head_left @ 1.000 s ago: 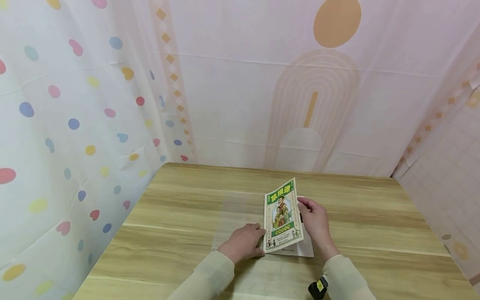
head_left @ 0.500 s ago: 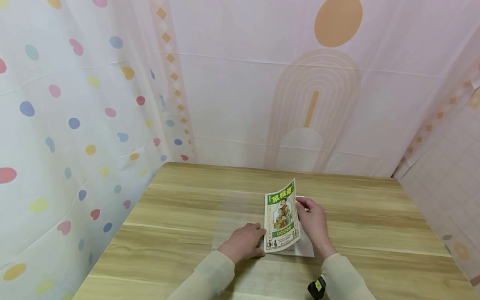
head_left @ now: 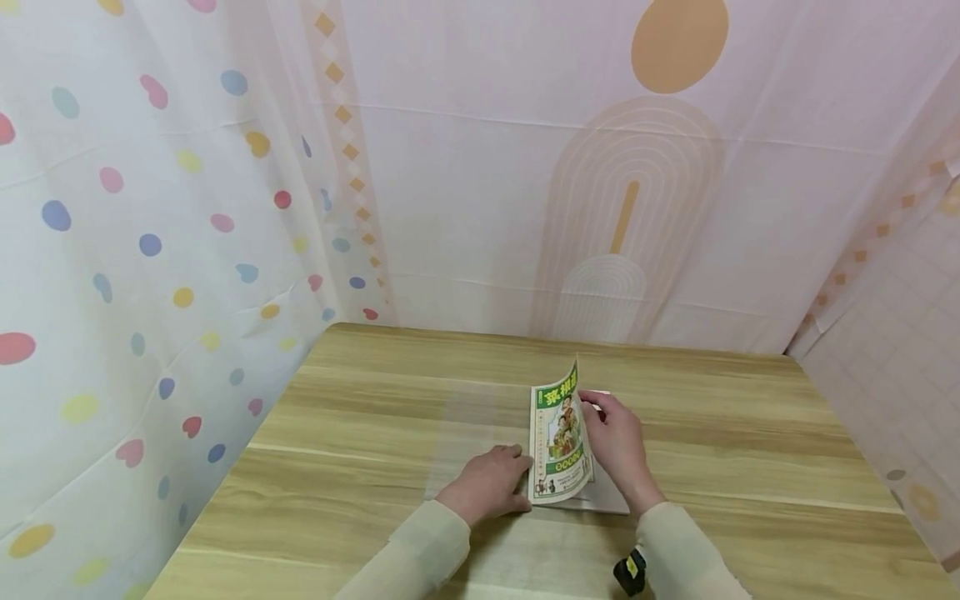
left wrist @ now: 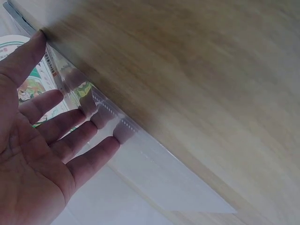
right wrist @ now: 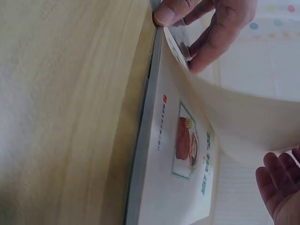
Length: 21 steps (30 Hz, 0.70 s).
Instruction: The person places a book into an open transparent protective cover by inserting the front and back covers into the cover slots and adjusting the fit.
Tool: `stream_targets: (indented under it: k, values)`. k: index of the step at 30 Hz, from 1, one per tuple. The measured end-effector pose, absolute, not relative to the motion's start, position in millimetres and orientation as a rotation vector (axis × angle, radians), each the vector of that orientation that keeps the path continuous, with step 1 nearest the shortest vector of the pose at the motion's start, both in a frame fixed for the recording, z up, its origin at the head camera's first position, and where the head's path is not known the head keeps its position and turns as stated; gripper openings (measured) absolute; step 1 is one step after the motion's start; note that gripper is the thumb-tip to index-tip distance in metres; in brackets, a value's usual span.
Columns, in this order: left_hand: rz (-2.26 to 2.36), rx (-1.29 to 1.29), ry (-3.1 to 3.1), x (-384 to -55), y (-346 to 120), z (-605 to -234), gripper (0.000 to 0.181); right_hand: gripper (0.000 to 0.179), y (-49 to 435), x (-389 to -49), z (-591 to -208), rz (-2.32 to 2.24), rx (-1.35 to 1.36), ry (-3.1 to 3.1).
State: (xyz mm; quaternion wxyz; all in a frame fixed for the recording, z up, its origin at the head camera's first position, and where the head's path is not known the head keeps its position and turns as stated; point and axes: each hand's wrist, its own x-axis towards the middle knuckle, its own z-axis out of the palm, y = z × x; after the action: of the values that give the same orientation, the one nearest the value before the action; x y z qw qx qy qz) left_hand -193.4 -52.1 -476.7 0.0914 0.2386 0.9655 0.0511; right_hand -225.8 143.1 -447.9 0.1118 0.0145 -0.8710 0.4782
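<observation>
A book with a cream-and-green illustrated cover lies on the table, spine to the left. Its cover is raised and curved up towards the left, showing a white title page with a small picture below. My right hand holds the cover's free edge; its fingertips are right at that edge in the right wrist view. At the spine, my left hand presses down with outstretched fingers, its thumb at the book's near corner. A clear plastic sheet extends leftward from the spine under this hand.
A black device with a yellow label sits by the right sleeve. The wooden table meets a patterned curtain at the back, with a dotted curtain on the left.
My right hand has moved a little left with the cover's edge, so the cover bends more steeply and shows less of its front. The left hand has stayed put.
</observation>
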Motion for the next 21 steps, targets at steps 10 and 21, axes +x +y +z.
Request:
stream_targets:
  k: [10, 21]
  values:
    - [0.141, 0.72, 2.881, -195.0, -52.8, -480.8, 0.062, 0.031, 148.1, -228.2, -448.8, 1.395, 0.218, -2.619]
    - [0.109, 0.746, 2.897, -193.4, -53.5, -480.8, 0.06, 0.037, 145.7, -231.9, -450.3, 1.461, 0.246, -2.714]
